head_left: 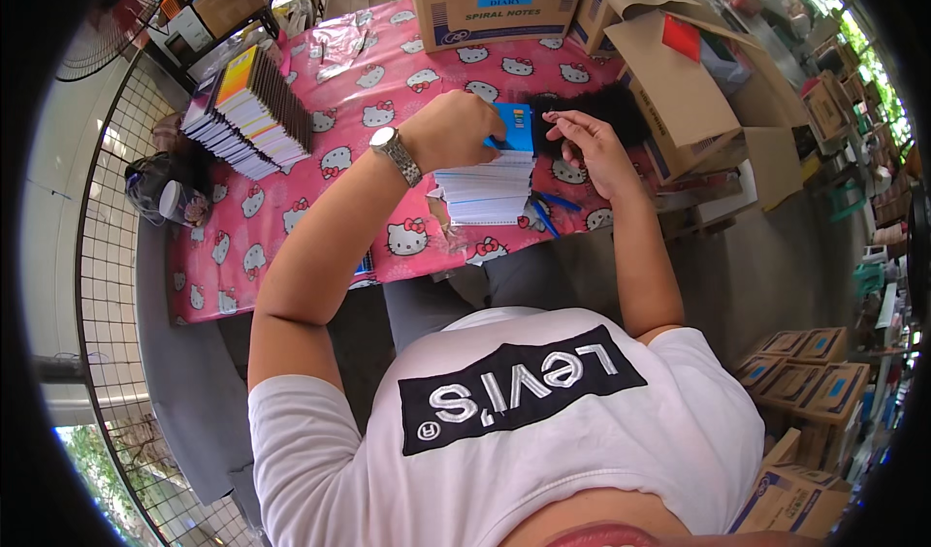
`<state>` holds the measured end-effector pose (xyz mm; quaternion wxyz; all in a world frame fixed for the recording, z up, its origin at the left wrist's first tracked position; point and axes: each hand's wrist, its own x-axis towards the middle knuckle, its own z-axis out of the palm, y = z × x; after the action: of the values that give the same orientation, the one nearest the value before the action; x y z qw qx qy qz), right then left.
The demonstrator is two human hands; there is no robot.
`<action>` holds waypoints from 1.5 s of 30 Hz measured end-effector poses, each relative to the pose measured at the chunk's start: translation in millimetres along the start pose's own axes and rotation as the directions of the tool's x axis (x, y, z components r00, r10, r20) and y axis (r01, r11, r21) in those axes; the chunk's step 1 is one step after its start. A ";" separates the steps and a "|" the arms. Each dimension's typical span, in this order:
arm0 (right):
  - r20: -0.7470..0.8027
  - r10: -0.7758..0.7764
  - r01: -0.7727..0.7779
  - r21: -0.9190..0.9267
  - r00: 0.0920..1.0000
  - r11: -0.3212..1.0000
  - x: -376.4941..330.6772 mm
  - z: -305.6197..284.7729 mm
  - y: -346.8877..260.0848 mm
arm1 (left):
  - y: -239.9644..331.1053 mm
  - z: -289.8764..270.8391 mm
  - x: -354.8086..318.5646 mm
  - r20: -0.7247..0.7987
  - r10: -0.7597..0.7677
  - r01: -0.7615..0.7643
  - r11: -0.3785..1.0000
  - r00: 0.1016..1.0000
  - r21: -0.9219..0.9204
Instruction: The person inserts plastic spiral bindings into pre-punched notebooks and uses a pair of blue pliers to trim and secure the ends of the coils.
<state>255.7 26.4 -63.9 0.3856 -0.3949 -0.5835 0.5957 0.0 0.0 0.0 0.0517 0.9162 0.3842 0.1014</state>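
The blue notebook (520,128) lies under the curled left hand (458,128), apparently pinched; right hand (596,151) half-open, empty.

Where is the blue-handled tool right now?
In the head view, the blue-handled tool lies on the pink cloth, just right of the blue-topped stack, near its front edge.

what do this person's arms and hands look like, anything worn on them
Both arms are in short white sleeves that end above the elbows, with the forearms bare. Neither the left hand nor the right hand wears a glove. On the left wrist is a silver-coloured watch with a round, pale face and a metal link band; the right wrist has nothing on it.
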 end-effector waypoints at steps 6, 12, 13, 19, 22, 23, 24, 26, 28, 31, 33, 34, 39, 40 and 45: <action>-0.018 0.015 -0.010 0.221 1.000 0.975 -10.9 14.4 -6.5 | -8.0 -2.7 1.5 -0.025 0.014 -0.014 0.999 1.000 -0.030; -0.099 0.131 -0.065 0.500 0.986 0.864 -29.0 36.1 -19.1 | -7.0 1.9 -1.9 -0.046 -0.009 0.008 1.000 0.999 -0.019; -0.142 0.100 -0.026 0.452 0.985 0.892 -28.1 35.1 -18.3 | -7.0 1.7 -2.6 -0.060 0.002 -0.002 1.000 0.998 -0.012; -0.133 0.064 -0.050 0.110 0.989 0.993 -28.5 35.3 1.8 | -15.3 3.1 -5.9 -0.135 0.033 -0.046 0.995 0.990 -0.092; -0.193 -0.035 -0.009 -0.222 0.981 0.975 -38.8 53.9 1.5 | -14.0 7.3 -9.4 -0.210 -0.004 -0.011 0.997 0.978 -0.070; -0.209 -0.140 0.062 -0.340 0.968 0.938 -40.0 59.6 -0.9 | -12.8 9.2 -10.9 -0.237 -0.022 0.008 0.998 0.971 -0.060; -0.211 -0.242 0.125 -0.454 0.947 0.882 -41.7 66.7 -1.9 | -13.1 12.7 -12.9 -0.266 -0.028 0.011 0.998 0.964 -0.067; -0.216 -0.294 0.136 -0.541 0.931 0.830 -42.0 71.5 -6.7 | -14.9 18.8 -17.3 -0.323 -0.043 0.017 0.996 0.946 -0.082; -0.191 -0.283 0.135 -0.555 0.940 0.821 -39.3 65.6 -3.2 | -10.2 18.9 -17.8 -0.300 -0.092 0.067 0.994 0.950 -0.092; -0.158 -0.356 0.210 -0.569 0.921 0.795 -31.1 57.5 5.4 | -6.8 17.5 -16.0 -0.277 -0.116 0.094 0.991 0.954 -0.093; -0.162 -0.225 0.168 -0.305 0.961 0.937 -29.2 56.2 1.3 | -5.7 17.3 -15.7 -0.250 -0.135 0.115 0.989 0.959 -0.091; -0.124 -0.060 0.058 -0.017 0.991 0.998 -29.9 58.0 -12.4 | -5.5 15.6 -15.8 -0.232 -0.152 0.135 0.987 0.961 -0.087; 0.030 0.196 -0.157 0.720 0.980 0.676 -29.5 58.2 -41.2 | -9.2 27.6 -12.9 -0.347 0.031 -0.056 0.996 0.937 -0.063; 0.019 0.203 -0.159 0.692 0.979 0.704 -31.4 58.9 -46.7 | -8.7 28.0 -12.1 -0.344 0.030 -0.048 0.998 0.938 -0.042; -0.063 -0.009 0.013 0.056 0.998 0.998 -27.0 41.2 -48.6 | 3.6 -23.8 11.6 -0.089 -0.137 0.134 0.990 0.987 -0.036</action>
<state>228.3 -13.5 -14.6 0.4179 -0.3994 -0.5562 0.5971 5.0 6.2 25.5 0.0547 0.8815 0.4460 0.1452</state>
